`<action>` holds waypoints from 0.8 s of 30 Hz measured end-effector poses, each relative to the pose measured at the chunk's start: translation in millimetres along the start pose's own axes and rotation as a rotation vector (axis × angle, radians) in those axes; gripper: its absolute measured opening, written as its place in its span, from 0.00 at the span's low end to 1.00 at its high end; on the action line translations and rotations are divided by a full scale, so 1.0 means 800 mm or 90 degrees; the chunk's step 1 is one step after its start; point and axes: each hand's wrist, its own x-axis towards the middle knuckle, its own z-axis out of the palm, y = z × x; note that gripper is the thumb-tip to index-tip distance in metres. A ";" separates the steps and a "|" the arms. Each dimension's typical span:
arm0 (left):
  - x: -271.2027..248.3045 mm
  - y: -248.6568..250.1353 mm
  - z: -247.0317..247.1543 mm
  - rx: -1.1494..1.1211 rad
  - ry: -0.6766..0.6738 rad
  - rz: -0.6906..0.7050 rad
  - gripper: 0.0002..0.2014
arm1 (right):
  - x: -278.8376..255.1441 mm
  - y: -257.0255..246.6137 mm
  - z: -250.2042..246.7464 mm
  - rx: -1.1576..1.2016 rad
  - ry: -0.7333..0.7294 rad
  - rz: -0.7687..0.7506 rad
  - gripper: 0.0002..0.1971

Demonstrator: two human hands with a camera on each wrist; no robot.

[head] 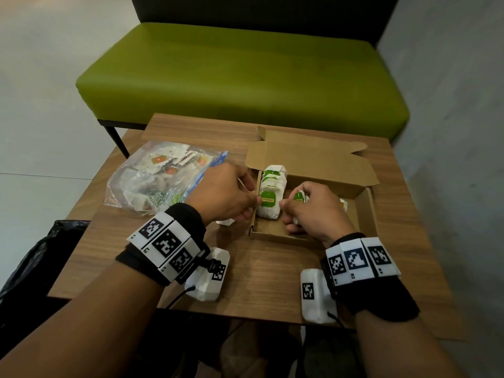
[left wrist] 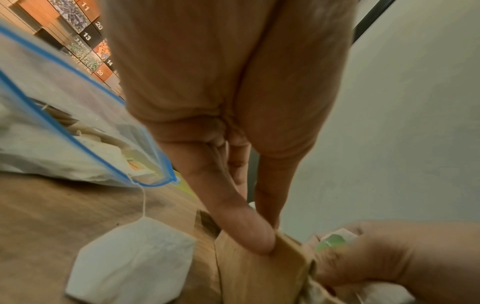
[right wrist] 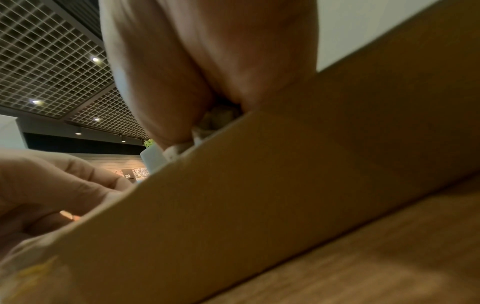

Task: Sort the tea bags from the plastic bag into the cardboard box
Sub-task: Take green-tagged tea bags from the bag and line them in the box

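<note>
Left hand (head: 227,193) pinches the box (head: 365,211) wall; right hand (head: 311,211) curls its grip round tea bags (head: 299,198) inside the box.

Wood-grain table (head: 272,271). Left: clear plastic bag (head: 152,178) of tea bags, lying flat. Right of centre: open cardboard box (head: 281,237), lid folded to the far side. One loose tea bag (left wrist: 132,265) lies between them, just beside the box's left wall.

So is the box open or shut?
Open. The box has its lid folded back, and tea bags show inside.
</note>
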 end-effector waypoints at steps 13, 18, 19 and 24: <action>0.002 0.003 0.003 0.102 0.036 0.024 0.06 | -0.003 0.018 -0.063 -0.414 0.207 0.033 0.09; 0.000 0.008 0.002 0.076 0.021 -0.002 0.07 | 0.003 0.021 -0.057 -0.501 0.146 0.081 0.11; 0.000 0.008 0.002 0.072 0.019 -0.005 0.07 | 0.003 0.021 -0.056 -0.498 0.142 0.083 0.12; -0.004 0.014 0.002 0.082 0.014 -0.020 0.05 | 0.006 0.025 -0.058 -0.431 0.152 0.064 0.15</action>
